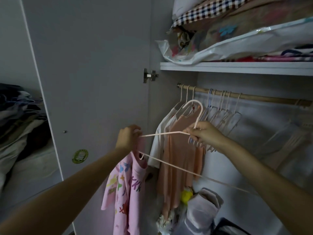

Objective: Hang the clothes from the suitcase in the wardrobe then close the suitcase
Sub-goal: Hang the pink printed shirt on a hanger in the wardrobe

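Open white wardrobe w/ wooden rail (254, 97) at 2 o'clock, peach dress (179, 150) hung at centre. Left hand (127, 138) grips pink printed cotton shirt (125, 187) at 7 o'clock; right hand (205, 134) clamps pale pink wire hanger (169, 164).

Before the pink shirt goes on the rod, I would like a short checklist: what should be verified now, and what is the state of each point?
1. Hanger held firmly: ok. The right hand grips the pink hanger just below its hook.
2. Pink shirt under control: ok. The left hand holds its top together with the hanger's left end.
3. Shirt seated on both hanger shoulders: not ok. The right side of the hanger is bare and the shirt hangs from the left end only.
4. Hook free to catch the rod: ok, it points upward below the rod.
5. Free gap on the rod: cannot tell, hangers crowd the left part.
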